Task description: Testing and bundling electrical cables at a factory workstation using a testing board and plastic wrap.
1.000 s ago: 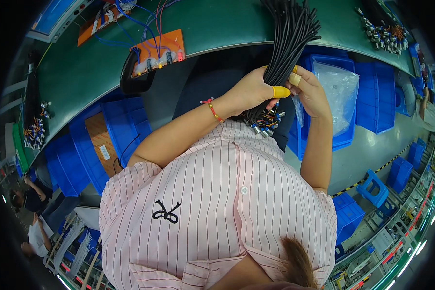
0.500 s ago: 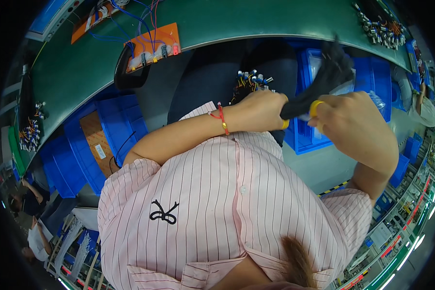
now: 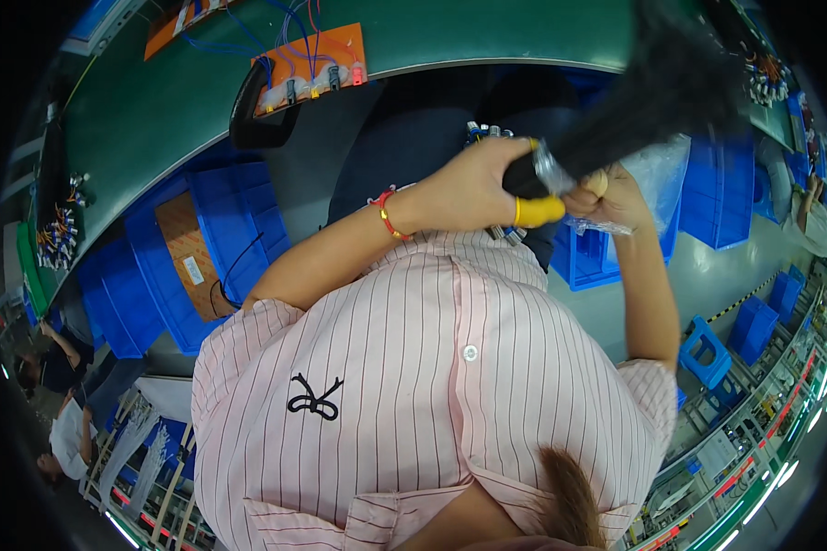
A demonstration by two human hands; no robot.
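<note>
My left hand (image 3: 473, 188) is closed around one end of a thick black cable bundle (image 3: 606, 133), whose far end fans out up and to the right, blurred by motion. A shiny clear band of plastic film (image 3: 549, 170) circles the bundle just beyond my left fingers. Close against the bundle, my right hand (image 3: 620, 197) has its fingers pinched together, apparently on the clear film. Yellow finger covers (image 3: 538, 212) show on my fingers. Behind my left hand, partly hidden, a cluster of wires with metal-ended connectors (image 3: 492, 133) lies on my lap.
An orange board (image 3: 349, 46) with plugged-in wires sits at the edge of the green bench (image 3: 469, 32). Blue bins (image 3: 239, 207) stand at left, another blue bin (image 3: 583, 262) at right with a clear bag (image 3: 663, 170). More connector bundles (image 3: 767, 83) lie on the bench.
My right hand has dropped and turned in beside the bundle, its elbow lower. The black bundle has swung up and right, and clear film now shows around it.
</note>
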